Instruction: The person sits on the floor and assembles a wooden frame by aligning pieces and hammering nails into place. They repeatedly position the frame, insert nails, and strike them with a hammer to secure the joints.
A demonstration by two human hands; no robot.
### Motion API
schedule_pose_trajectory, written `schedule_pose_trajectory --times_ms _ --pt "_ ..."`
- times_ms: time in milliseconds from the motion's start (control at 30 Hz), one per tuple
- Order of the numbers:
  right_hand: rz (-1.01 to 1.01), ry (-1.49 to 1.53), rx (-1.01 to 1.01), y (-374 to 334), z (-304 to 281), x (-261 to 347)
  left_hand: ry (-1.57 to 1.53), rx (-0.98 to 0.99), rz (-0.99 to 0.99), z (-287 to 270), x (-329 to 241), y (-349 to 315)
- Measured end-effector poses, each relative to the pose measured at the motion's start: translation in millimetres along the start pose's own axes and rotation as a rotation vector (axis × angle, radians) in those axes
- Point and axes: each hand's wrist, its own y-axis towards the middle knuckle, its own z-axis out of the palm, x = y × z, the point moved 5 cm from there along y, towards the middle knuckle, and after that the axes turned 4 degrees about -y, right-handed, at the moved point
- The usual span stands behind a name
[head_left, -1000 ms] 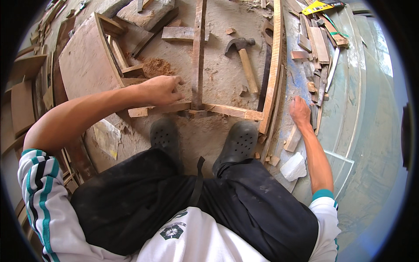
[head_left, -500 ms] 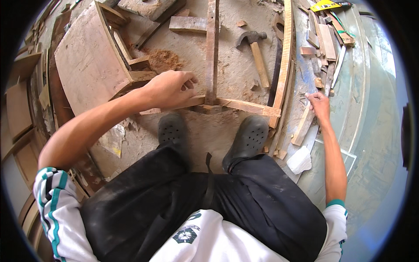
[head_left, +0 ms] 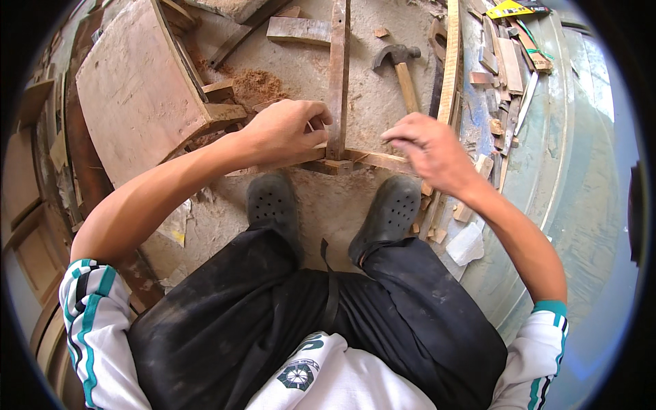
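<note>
My left hand (head_left: 290, 130) hovers just left of a long wooden strip (head_left: 339, 75), its fingers curled together; whatever they hold, if anything, is hidden. My right hand (head_left: 434, 150) is above the right part of a wooden crosspiece (head_left: 379, 160), thumb and fingertips pinched together. Anything between them is too small to make out. The strip meets the crosspiece at a joint in front of my feet, with a small wood block (head_left: 328, 167) there. Beyond my right hand lies a claw hammer (head_left: 403, 75) with a wooden handle, partly covered by that hand.
A large wooden box-like piece (head_left: 137, 96) stands at left, with sawdust (head_left: 260, 85) beside it. A handsaw (head_left: 437, 65) lies by the right frame rail (head_left: 449, 61). Wood offcuts (head_left: 509, 65) pile up at right, near a white chunk (head_left: 466, 244). My grey clogs (head_left: 273, 201) flank the joint.
My right hand has left the wood offcuts at the right and come in over the crosspiece, still pinched. My left hand has shifted slightly right, closer to the long strip.
</note>
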Motion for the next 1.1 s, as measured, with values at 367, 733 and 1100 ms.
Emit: schedule_pose_trajectory --times_ms 367,733,1100 --pt "-0.102 0.000 -0.143 12.5 61.9 19.7 0.010 0.048 0.116 20.9 2.5 8.9" --pt "-0.271 -0.084 -0.199 14.7 68.0 22.5 -0.183 0.107 0.023 21.7 14.1 16.6" --pt "-0.259 -0.134 -0.164 17.1 72.5 18.9 0.019 0.094 0.052 15.6 6.6 5.1"
